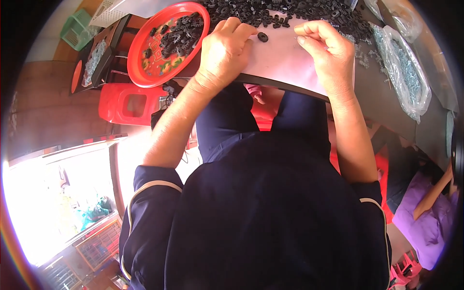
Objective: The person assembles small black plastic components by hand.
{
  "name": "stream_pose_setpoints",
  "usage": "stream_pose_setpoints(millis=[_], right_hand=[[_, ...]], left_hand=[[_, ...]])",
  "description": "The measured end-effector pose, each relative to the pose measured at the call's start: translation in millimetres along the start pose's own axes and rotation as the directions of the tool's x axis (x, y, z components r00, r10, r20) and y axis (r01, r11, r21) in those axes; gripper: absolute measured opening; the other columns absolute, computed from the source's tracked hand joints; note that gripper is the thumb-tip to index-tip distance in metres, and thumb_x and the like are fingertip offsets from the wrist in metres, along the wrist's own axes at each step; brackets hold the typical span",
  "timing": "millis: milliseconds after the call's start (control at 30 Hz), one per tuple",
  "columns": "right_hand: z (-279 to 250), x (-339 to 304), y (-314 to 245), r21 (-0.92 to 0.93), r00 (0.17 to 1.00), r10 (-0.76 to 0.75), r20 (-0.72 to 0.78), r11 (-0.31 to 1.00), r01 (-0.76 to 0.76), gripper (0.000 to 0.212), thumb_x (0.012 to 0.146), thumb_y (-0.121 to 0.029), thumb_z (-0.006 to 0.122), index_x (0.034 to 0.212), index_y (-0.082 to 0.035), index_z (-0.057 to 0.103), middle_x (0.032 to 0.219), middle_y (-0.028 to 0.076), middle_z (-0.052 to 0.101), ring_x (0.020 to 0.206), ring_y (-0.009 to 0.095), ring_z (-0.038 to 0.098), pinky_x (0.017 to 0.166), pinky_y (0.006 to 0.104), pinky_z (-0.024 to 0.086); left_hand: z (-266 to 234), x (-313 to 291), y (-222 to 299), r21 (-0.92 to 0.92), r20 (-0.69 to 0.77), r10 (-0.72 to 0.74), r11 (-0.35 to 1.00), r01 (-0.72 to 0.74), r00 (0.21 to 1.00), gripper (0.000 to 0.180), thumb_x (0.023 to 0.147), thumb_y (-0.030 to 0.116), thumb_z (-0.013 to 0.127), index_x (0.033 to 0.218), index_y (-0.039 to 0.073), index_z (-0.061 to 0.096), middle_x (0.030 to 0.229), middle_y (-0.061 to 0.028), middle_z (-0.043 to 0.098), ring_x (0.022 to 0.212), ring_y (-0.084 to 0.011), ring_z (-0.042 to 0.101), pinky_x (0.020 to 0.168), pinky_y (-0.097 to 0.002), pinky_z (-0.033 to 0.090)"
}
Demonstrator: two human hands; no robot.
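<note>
A round black plastic part like a small wheel [262, 37] lies on a pale sheet [285, 60] at the table's front. Just left of it is my left hand [224, 50], its fingers bent and closed, one fingertip close to the part. What those fingers hold, if anything, is hidden. Over the right side of the sheet, my right hand [332, 55] pinches thumb and forefinger together. Something tiny shows at their tips, too small to name. Beyond both hands spreads a heap of small black plastic parts [275, 12].
A red oval tray [137, 63] holds more black parts at the left. Small silvery pieces fill a clear plastic bag [408, 79] on the right. A red stool [110, 104] stands below the tray, and a person in purple [425, 227] sits at the lower right.
</note>
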State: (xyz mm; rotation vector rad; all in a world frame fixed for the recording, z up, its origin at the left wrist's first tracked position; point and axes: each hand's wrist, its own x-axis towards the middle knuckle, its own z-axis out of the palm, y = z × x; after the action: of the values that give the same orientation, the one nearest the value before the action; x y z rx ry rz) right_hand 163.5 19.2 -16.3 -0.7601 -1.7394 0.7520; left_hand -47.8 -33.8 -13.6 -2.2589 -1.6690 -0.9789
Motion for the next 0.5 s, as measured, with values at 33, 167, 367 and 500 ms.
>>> stream_pose_setpoints(millis=[33,167,367,500], right_hand=[[0.8,-1.4,1.0,0.003,1.000,-0.006,0.000,1.000,0.006,0.014,0.079,0.004,0.065,0.091,-0.002,0.068,0.081,0.004,0.071,0.072,0.008,0.066,0.065,0.0221,0.051],[2.9,-1.3,-0.7,0.014,1.000,0.010,0.013,1.000,-0.010,0.014,0.080,0.005,0.064,0.092,-0.001,0.068,0.083,0.004,0.072,0.075,0.007,0.066,0.068,0.0218,0.051],[-0.3,-2.4,-3.1,0.058,0.998,0.062,0.007,0.996,-0.062,0.012,0.081,0.005,0.065,0.093,0.000,0.067,0.086,0.003,0.072,0.079,0.008,0.066,0.073,0.0220,0.052],[0.8,-3.2,-2.3,0.069,0.998,0.062,0.015,0.996,-0.063,0.013,0.081,0.005,0.065,0.093,0.000,0.067,0.087,0.003,0.072,0.080,0.008,0.066,0.074,0.0220,0.052]], left_hand=[[3.0,-3.0,3.2,0.027,-0.054,-0.030,0.999,0.032,0.998,0.018,0.077,0.016,0.072,0.090,0.005,0.068,0.081,-0.0069,0.060,0.076,-0.0254,0.063,0.067,-0.0361,0.051],[15.3,8.3,12.3,0.108,-0.032,-0.077,0.991,0.080,0.996,0.030,0.071,0.029,0.077,0.081,0.004,0.064,0.081,-0.0106,0.062,0.079,-0.0295,0.064,0.067,-0.0389,0.053],[19.7,10.1,2.7,0.131,0.047,-0.065,0.990,0.058,0.997,0.019,0.077,0.020,0.071,0.087,0.005,0.066,0.089,-0.0101,0.063,0.087,-0.0306,0.064,0.073,-0.0412,0.052],[9.0,5.4,-1.1,-0.008,0.061,-0.042,0.999,0.043,0.997,0.016,0.079,0.010,0.066,0.095,0.006,0.068,0.089,-0.0100,0.061,0.086,-0.0304,0.063,0.074,-0.0398,0.051]])
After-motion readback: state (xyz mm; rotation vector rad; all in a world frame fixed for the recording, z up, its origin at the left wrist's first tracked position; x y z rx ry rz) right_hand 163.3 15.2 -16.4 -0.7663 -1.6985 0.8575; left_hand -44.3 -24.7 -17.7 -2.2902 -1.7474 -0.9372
